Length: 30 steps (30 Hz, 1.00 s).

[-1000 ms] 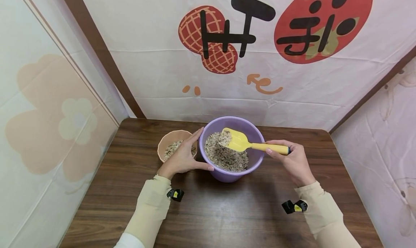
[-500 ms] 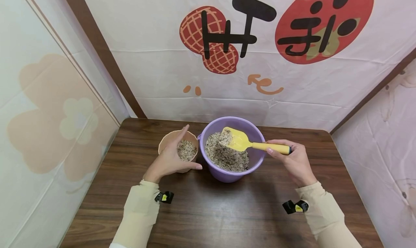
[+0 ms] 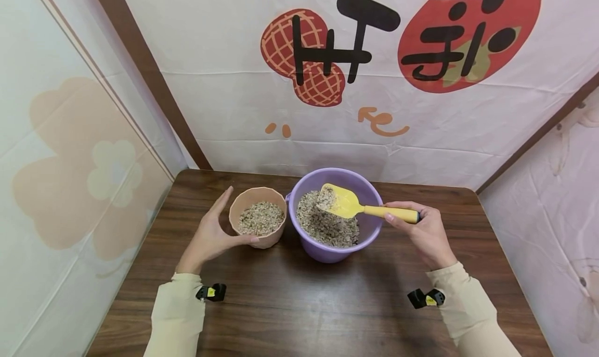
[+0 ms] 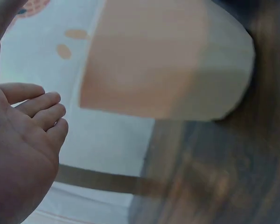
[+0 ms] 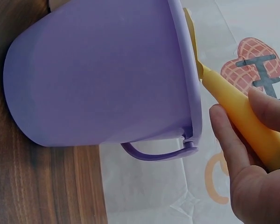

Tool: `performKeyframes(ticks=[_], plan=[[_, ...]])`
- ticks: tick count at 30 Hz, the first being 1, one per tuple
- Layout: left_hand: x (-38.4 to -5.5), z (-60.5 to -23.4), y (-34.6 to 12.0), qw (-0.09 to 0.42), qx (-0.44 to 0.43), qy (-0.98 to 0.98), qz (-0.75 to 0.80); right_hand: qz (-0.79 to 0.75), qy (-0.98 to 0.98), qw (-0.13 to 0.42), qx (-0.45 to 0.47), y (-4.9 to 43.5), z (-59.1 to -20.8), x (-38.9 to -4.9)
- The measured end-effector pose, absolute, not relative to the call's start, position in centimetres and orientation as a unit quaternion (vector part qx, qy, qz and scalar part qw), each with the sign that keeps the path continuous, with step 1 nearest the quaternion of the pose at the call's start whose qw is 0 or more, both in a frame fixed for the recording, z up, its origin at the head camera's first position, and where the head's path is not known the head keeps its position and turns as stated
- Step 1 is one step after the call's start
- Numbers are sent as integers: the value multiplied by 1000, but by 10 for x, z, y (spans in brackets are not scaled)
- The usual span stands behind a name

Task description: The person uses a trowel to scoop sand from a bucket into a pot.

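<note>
My right hand [image 3: 425, 235] grips the yellow handle of a small scoop shovel [image 3: 343, 201], whose blade holds some pale flakes over the purple bucket [image 3: 369, 227]. Grey-beige flakes [image 3: 327, 229] fill the lower part of that bucket. My left hand [image 3: 210, 240] is at the left side of a peach-coloured pot [image 3: 236, 211], fingers spread and thumb out toward its front rim. The same sort of flakes lies inside the pot. In the left wrist view the fingers [image 4: 42, 109] stand apart from the pot's wall [image 4: 149, 60].
Pot and bucket stand side by side at the back of a dark wooden table [image 3: 309, 305]. Behind rises a printed white cloth wall [image 3: 234, 107], with more cloth at left and right. The bucket's handle [image 5: 154, 156] hangs down along its side.
My left hand has let go of the bucket's rim and moved left across the pot to its left side. The right hand holds the scoop shovel still over the bucket.
</note>
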<state>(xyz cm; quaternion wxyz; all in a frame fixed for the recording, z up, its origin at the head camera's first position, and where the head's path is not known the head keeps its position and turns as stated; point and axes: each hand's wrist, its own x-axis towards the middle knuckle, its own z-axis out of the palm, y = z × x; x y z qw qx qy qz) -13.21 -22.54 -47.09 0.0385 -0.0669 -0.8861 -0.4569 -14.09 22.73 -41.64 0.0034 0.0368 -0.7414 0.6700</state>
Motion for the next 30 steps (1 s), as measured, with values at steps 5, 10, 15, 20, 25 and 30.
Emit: performKeyframes(ticks=[5, 10, 15, 20, 25, 30], plan=[[-132, -486, -231, 13, -50, -885, -462, 676, -736, 1, 39, 227, -416, -140], [-135, -499, -231, 5, -45, -881, -472, 676, -736, -1, 38, 226, -416, -139], [-137, -506, -230, 8, -45, -879, -474, 680, -733, -8, 32, 226, -417, -140], [-138, -507, -229, 9, -45, -879, -474, 677, -735, -4, 37, 225, -415, -141], [-138, -508, -229, 8, -45, -879, -474, 662, -748, -7, 50, 214, -404, -148], [-138, -510, -230, 7, -45, -877, -477, 638, -766, -20, 68, 188, -388, -159]])
